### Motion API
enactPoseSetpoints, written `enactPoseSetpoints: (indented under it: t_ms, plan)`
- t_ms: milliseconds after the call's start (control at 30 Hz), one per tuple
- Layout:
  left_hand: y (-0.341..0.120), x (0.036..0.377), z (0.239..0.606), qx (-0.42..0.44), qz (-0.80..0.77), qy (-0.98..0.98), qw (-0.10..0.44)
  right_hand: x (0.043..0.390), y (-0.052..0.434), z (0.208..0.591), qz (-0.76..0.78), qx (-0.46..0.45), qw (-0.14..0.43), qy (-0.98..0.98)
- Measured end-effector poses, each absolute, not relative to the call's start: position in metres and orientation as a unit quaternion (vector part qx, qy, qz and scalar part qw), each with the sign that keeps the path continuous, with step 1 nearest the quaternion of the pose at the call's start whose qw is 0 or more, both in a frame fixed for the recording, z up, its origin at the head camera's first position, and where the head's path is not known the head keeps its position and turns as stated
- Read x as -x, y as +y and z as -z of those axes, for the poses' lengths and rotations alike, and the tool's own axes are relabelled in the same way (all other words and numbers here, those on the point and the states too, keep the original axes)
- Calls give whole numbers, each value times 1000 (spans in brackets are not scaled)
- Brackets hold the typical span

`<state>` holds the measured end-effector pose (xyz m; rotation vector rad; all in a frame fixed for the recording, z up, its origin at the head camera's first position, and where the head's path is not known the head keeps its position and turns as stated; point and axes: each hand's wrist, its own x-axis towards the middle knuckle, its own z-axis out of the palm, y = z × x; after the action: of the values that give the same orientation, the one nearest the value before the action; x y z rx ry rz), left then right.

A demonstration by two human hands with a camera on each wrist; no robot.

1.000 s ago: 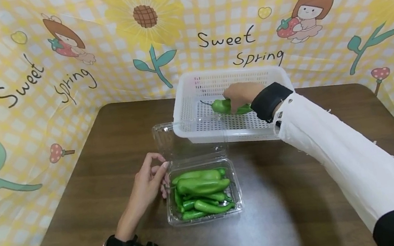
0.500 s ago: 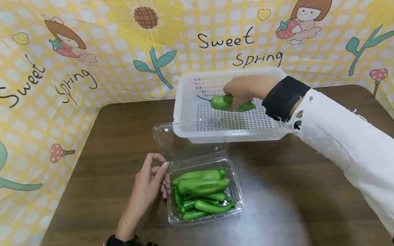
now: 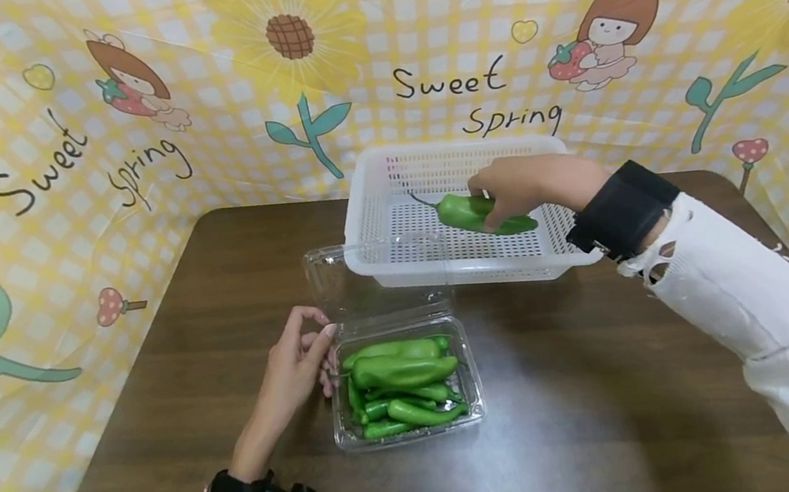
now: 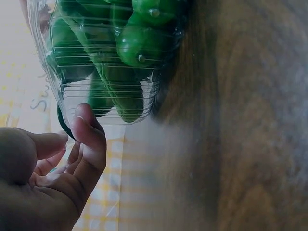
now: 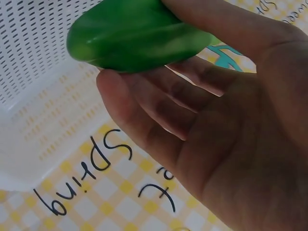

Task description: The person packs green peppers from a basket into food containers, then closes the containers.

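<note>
My right hand (image 3: pixel 511 187) pinches a long green pepper (image 3: pixel 464 213) between thumb and fingers, over the white perforated basket (image 3: pixel 355 235). Its thin stem points up to the left; in the right wrist view the pepper (image 5: pixel 130 38) lies across the fingertips. Below, a clear plastic clamshell box (image 3: pixel 479 402) stands with its lid (image 3: pixel 340 287) raised back toward the basket. Several green peppers (image 3: pixel 406 370) fill it. My left hand (image 3: pixel 298 365) rests at the box's left side, fingers loosely bent; in the left wrist view a fingertip (image 4: pixel 84 113) is right at the ribbed wall.
The dark wooden table (image 3: pixel 578 422) carries both containers, the basket at the back and the box in front of it. A yellow checked cloth (image 3: pixel 230 151) with flower prints hangs behind and to the left. The raised lid overlaps the basket's front left corner in the head view.
My right hand has drawn back to the right with the pepper, which shifts right and slightly nearer. The left hand and the box have kept their places.
</note>
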<state>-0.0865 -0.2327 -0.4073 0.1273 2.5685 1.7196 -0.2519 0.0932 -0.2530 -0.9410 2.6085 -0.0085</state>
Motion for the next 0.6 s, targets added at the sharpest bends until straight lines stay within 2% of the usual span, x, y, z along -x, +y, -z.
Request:
enactPoseSetpoints:
  t_ms: [600]
  plan:
    - [-233,87,408,-41,-555,830,25,196,111,239,48,369,176,911]
